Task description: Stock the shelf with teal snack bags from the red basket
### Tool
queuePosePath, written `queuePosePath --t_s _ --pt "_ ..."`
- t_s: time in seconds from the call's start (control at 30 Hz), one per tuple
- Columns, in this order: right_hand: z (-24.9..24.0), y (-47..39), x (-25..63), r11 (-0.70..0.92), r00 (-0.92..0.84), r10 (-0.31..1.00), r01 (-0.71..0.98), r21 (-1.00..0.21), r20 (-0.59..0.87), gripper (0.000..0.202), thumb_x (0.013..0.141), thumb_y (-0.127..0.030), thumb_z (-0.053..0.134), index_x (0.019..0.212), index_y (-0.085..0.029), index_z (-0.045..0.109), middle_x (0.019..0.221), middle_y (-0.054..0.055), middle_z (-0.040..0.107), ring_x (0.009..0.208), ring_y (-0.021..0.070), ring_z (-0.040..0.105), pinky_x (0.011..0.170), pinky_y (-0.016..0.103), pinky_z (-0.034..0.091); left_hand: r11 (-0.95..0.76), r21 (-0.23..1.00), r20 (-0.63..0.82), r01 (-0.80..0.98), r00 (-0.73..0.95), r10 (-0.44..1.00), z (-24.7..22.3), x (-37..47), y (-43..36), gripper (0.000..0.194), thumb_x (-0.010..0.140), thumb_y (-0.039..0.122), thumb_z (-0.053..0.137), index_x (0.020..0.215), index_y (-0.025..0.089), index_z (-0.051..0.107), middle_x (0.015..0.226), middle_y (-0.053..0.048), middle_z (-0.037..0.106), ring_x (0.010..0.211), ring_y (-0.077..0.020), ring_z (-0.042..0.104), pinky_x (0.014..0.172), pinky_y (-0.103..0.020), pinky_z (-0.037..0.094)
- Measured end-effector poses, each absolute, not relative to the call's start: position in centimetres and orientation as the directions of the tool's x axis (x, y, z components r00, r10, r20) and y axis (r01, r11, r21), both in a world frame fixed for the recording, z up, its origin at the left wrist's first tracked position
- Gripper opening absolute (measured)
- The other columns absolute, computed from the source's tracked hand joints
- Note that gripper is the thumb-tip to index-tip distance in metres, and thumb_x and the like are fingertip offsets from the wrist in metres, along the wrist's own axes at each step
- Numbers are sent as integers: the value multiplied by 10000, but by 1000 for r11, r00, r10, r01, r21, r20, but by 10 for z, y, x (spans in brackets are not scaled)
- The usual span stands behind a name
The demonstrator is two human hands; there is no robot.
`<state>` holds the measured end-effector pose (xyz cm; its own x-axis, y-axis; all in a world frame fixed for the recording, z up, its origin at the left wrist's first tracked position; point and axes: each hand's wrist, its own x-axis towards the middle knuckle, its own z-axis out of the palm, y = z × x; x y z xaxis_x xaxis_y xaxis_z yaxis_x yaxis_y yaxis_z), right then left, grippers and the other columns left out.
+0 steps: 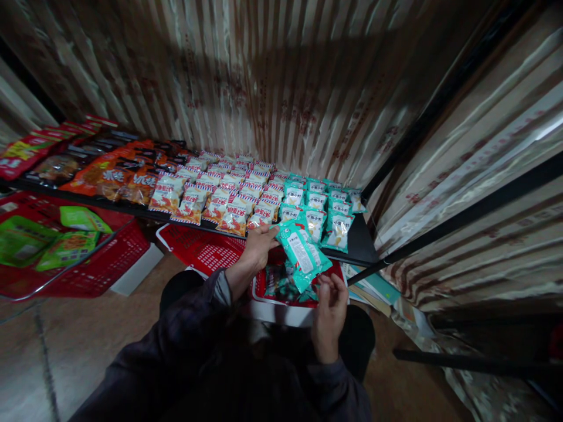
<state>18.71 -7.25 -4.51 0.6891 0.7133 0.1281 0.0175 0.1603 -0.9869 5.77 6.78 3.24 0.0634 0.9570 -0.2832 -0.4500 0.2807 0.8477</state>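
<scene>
The left grip (259, 245) pinches a teal packet (302, 255) near its corner, seemingly to leave its face uncovered, above a basket (284, 314); I can't tell whether the right grip (331, 309) beside it grasps.

Left hand (259, 246): farther forward than the right; fingers angled rightward, closed in a pinch.
Left wrist (235, 280): bare past the cuff, near straight.
Left arm (176, 346): dark-sleeved, reaching diagonally from lower left.
Right hand (331, 310): nearer the torso; fingers forward, curled; contact at tips unclear.
Right wrist (325, 350): bare, pointing forward.
Right arm (341, 387): dark-sleeved, mostly foreshortened.
Hands: apart, between the dark-clad knees (358, 337).
</scene>
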Motion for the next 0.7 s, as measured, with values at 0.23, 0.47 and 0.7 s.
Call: queuePosePath --t_s 0.23,0.47,0.7 --pt "-29 -57 187 9 518 824 -415 -910 -228 410 657 -515 783 877 -205 629 827 -9 673 686 121 616 613 243 500 295 856 -282 -425 94 955 24 58 67 139 700 207 756 680 118 651 647 -8 673 599 -93 624 665 -237 544" --pt "-28 -55 188 76 555 807 -440 -895 -205 363 624 -434 805 843 -203 629 834 -7 687 681 124 630 634 262 510 319 844 -305 -430 104 947 20 59 67 144 690 215 733 656 137 616 619 1 654 582 -94 607 636 -227 523" --pt "-29 -59 186 65 537 816 -450 -891 -212 357 650 -416 793 899 -217 632 842 -20 673 696 121 625 646 249 499 334 870 -274 -363 207 939 27 51 70 103 650 195 756 689 162 667 651 4 663 610 -108 603 622 -224 504"
